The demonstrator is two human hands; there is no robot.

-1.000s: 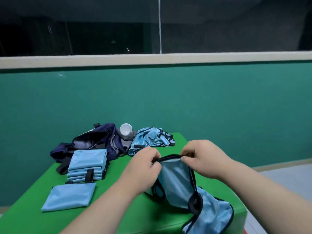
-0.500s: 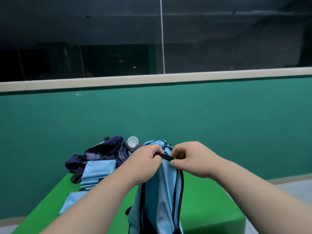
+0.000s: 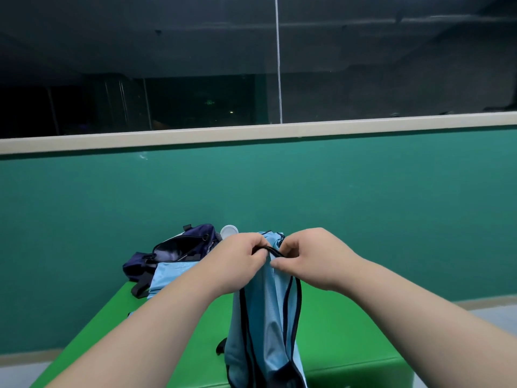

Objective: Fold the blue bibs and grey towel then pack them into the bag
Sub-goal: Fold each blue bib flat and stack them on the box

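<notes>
A light blue bib [image 3: 265, 326] with dark trim hangs lengthwise above the green table [image 3: 341, 331]. My left hand [image 3: 237, 261] and my right hand [image 3: 310, 257] pinch its top edge close together, at its dark band. Behind my left forearm lies the open navy bag [image 3: 179, 247], with a stack of folded blue bibs [image 3: 167, 275] in front of it. More crumpled blue bibs [image 3: 275, 236] peek out behind my hands. The grey towel is hidden.
A white round cap [image 3: 228, 231] shows beside the bag. A teal wall [image 3: 363, 205] rises right behind the table, with a pale ledge and dark glass above. The table's right edge drops to a grey floor [image 3: 492, 315].
Both hands have lifted the bib off the table and come closer together, so it now hangs straight down. The view has tilted upward, hiding much of the folded stack.
</notes>
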